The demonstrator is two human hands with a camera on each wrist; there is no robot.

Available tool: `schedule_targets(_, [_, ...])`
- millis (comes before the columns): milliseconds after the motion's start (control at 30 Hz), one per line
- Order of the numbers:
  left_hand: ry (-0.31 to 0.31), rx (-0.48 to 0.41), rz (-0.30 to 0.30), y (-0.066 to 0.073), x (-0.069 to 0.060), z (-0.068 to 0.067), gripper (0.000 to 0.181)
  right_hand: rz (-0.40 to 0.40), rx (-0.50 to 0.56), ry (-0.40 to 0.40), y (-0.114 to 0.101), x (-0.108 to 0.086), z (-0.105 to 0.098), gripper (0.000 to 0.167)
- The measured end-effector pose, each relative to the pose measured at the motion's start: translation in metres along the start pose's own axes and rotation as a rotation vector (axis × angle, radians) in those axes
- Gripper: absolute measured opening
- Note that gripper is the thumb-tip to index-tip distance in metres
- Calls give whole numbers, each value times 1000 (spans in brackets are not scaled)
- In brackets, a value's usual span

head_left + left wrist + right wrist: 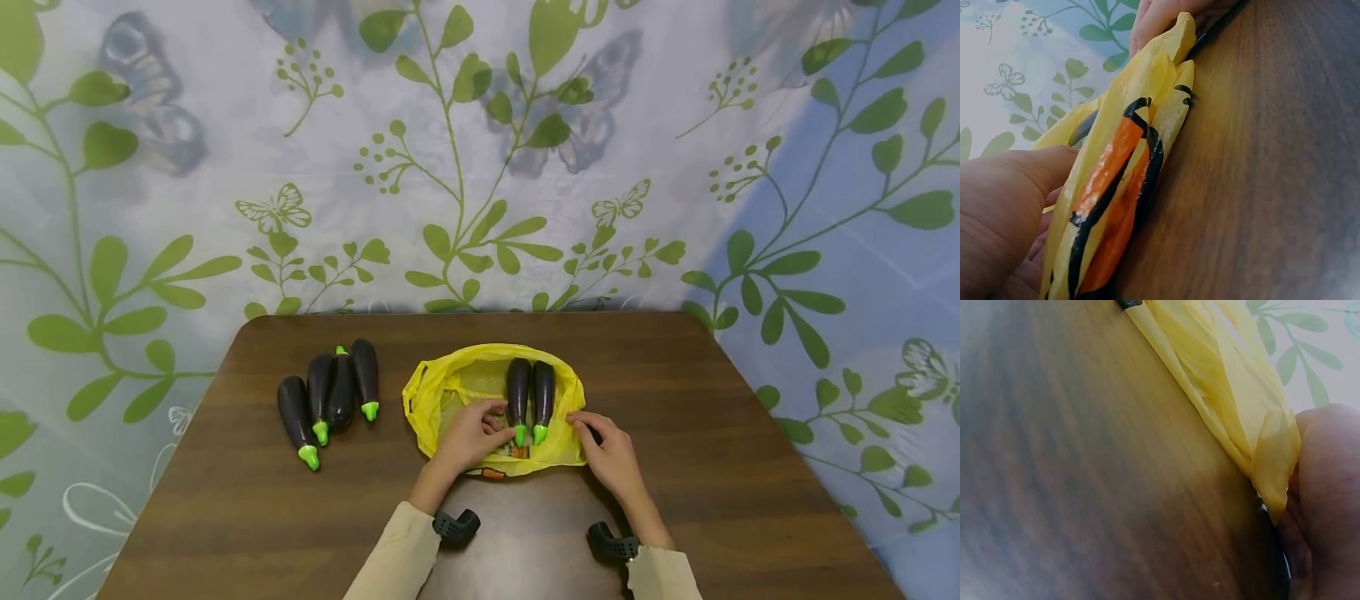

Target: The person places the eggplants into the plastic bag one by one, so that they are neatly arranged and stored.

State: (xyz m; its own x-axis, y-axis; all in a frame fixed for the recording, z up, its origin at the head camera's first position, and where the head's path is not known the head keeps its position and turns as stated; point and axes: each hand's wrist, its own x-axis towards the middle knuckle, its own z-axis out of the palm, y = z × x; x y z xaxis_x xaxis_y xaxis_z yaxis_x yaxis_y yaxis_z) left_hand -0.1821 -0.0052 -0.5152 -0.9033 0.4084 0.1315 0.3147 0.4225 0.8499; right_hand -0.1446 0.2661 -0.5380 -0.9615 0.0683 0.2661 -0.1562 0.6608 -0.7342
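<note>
A yellow plastic bag (423,408) lies on the table with its mouth spread wide. Two dark purple eggplants (518,392) (543,392) lie side by side inside it, green stem ends toward me. My left hand (468,433) reaches over the bag's near left rim, its thumb and fingers apart and the tips close to the left eggplant's stem; whether they touch it, I cannot tell. At the bag's right rim my right hand (609,450) pinches the plastic, also seen in the right wrist view, where the bag (1241,406) bunches at the fingers.
Several more eggplants (291,408) lie in a loose group at the table's left, most with green ends toward me. The brown wooden table (675,375) ends at a patterned cloth backdrop (480,183). Orange and black print (1110,169) marks the bag's near side.
</note>
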Motion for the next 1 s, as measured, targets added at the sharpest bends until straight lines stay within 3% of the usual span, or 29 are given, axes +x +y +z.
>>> schedule_targets(267, [13, 25, 1, 1, 1, -1, 49, -3, 6, 6, 0, 3, 0, 21])
schedule_targets(633, [36, 90, 116, -2, 2, 3, 42, -38, -20, 33, -1, 2, 2, 17])
schedule_targets(1000, [41, 157, 150, -5, 2, 6, 42, -5, -20, 16, -4, 0, -1, 18])
